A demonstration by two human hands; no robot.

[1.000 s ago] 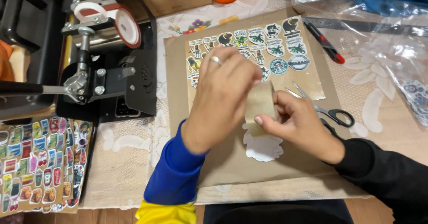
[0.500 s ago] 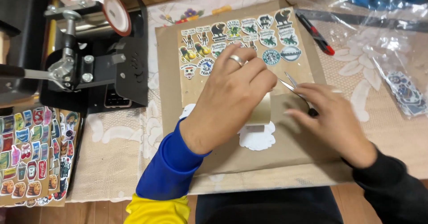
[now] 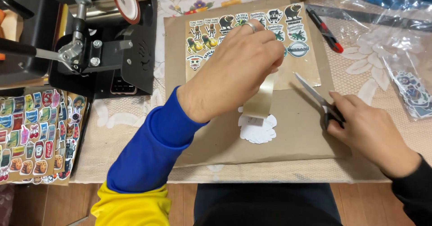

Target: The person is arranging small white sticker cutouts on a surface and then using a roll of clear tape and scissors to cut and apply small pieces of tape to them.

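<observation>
My left hand (image 3: 240,68) pinches the top of a translucent strip of tape (image 3: 262,98) and holds it up over a brown cardboard mat (image 3: 292,136). The strip's lower end sticks to a white cut-out sticker (image 3: 257,129) lying face down on the mat. My right hand (image 3: 366,129) grips the black handles of a pair of scissors (image 3: 315,98), whose blades point up-left toward the tape and lie low over the mat. A sheet of printed stickers (image 3: 211,35) lies at the far end of the mat, partly hidden by my left hand.
A black heat press machine (image 3: 96,41) stands at the left. A colourful sticker sheet (image 3: 36,134) lies at the front left. A red and black utility knife (image 3: 325,30) and clear plastic bags (image 3: 405,86) lie at the right on a lace tablecloth (image 3: 121,140).
My right hand has let go of the tape, moved right and taken the scissors. My left hand has lifted the strip, stretching it up from the white sticker.
</observation>
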